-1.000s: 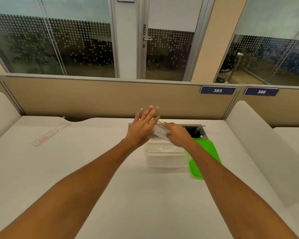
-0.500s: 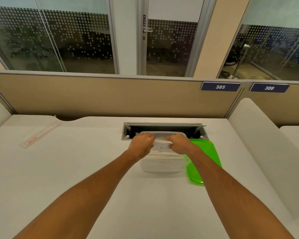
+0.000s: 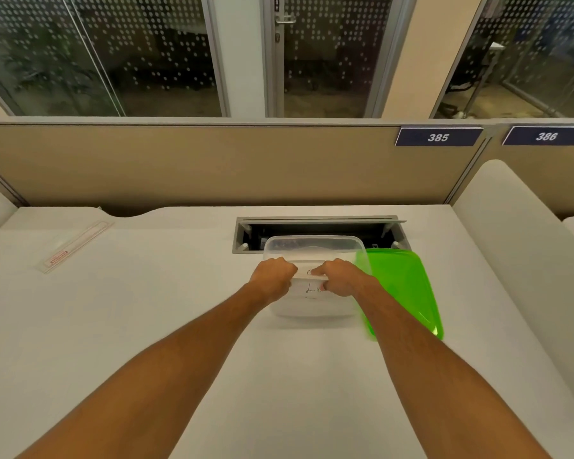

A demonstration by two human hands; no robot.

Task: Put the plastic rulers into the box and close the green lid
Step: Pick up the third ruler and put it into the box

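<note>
A translucent plastic box [image 3: 314, 241] stands open on the white desk, just in front of me. The green lid [image 3: 400, 286] leans against the box's right side. My left hand [image 3: 272, 278] and my right hand [image 3: 340, 278] are both closed over the box's near rim, a short way apart. Between them they hold a clear plastic ruler [image 3: 309, 276], one end in each hand, lying across the box opening. Handwriting shows just below it. A second clear ruler with a red label [image 3: 75, 246] lies flat on the desk at the far left.
A grey cable hatch [image 3: 315, 225] is open in the desk right behind the box. A beige partition [image 3: 212, 164] closes the back of the desk, and white side panels [image 3: 517, 260] rise at left and right.
My left hand came down from above the box and closed on the ruler beside my right hand. Both hands have lowered it to the box's near rim.
</note>
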